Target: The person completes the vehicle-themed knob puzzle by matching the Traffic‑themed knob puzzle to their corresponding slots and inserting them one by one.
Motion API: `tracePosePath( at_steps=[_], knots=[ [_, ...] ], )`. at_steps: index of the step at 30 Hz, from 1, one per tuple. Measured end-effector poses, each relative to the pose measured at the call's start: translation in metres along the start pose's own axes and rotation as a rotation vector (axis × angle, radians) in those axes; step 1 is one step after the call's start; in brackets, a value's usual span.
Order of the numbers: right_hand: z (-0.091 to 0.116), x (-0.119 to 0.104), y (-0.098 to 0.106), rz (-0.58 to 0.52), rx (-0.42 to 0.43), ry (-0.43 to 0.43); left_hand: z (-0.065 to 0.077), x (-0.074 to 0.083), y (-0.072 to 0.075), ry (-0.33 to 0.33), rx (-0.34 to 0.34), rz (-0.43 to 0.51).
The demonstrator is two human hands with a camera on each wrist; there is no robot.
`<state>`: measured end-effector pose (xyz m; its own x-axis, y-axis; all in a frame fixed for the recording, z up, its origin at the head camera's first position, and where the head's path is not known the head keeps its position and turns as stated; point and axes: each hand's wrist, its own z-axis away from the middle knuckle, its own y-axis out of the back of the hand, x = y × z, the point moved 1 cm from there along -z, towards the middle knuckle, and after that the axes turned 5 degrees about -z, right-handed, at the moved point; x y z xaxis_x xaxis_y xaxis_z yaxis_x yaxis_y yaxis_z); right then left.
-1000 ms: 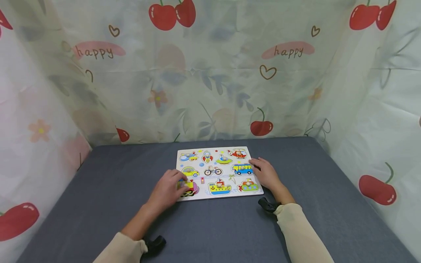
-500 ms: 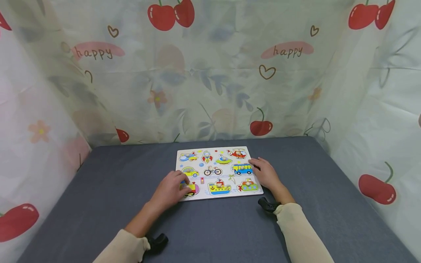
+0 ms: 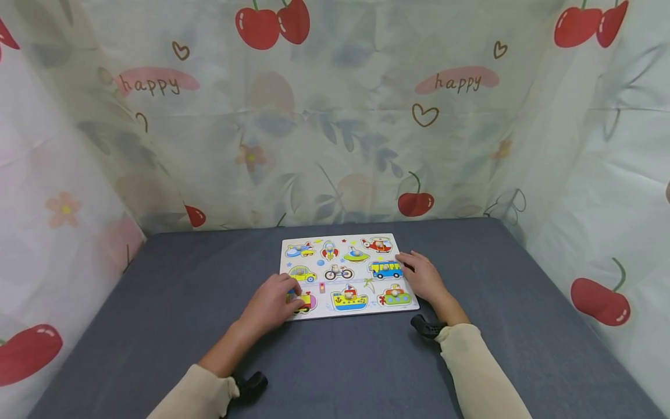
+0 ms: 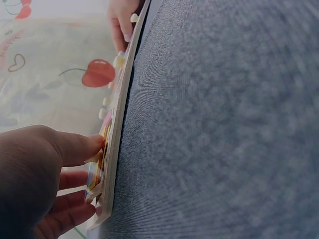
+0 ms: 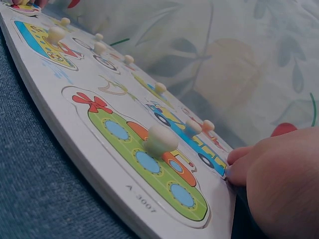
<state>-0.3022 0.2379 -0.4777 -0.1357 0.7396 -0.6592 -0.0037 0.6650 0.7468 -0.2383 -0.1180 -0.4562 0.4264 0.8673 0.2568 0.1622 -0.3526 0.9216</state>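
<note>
A white wooden knob puzzle board (image 3: 314, 315) with colourful vehicle pieces lies on the table. My left hand (image 3: 269, 301) is at its near left corner and pinches the train piece (image 3: 307, 302). In the left wrist view the train piece (image 4: 103, 144) sits tilted at the board's surface, thumb on one side and fingers on the other; the left hand partly hides it. My right hand (image 3: 424, 278) rests at the board's right edge, fingertips beside the bus piece (image 3: 386, 269). The submarine piece (image 5: 149, 164) lies in its recess close by.
Other knobbed pieces lie in the board, among them a boat (image 3: 349, 299), a bicycle (image 3: 339, 272), a car (image 3: 302, 274) and a helicopter (image 3: 378, 245). A dark grey cloth covers the table (image 3: 345, 366). A patterned curtain (image 3: 335, 145) encloses the back and sides.
My left hand has shifted slightly right over the train piece since a second ago and has kept still over the last half second. My right hand and the board have stayed put.
</note>
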Motion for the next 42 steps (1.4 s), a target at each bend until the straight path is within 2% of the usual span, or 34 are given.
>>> tracePosePath(
  at_steps=[16, 31, 37, 42],
  knots=[
    [0.001, -0.001, 0.001, 0.004, 0.003, 0.016, 0.000, 0.002, 0.000, 0.015, -0.032, -0.005],
    [0.004, 0.003, 0.005, 0.003, 0.012, -0.010, -0.003, 0.006, 0.001, 0.020, -0.080, 0.006],
    [0.004, 0.004, 0.004, -0.009, 0.008, 0.001, -0.004, 0.001, 0.003, -0.001, -0.109, 0.051],
    [0.007, 0.007, 0.006, -0.032, -0.016, 0.035, 0.001, -0.007, 0.007, 0.011, -0.124, 0.083]
  ],
)
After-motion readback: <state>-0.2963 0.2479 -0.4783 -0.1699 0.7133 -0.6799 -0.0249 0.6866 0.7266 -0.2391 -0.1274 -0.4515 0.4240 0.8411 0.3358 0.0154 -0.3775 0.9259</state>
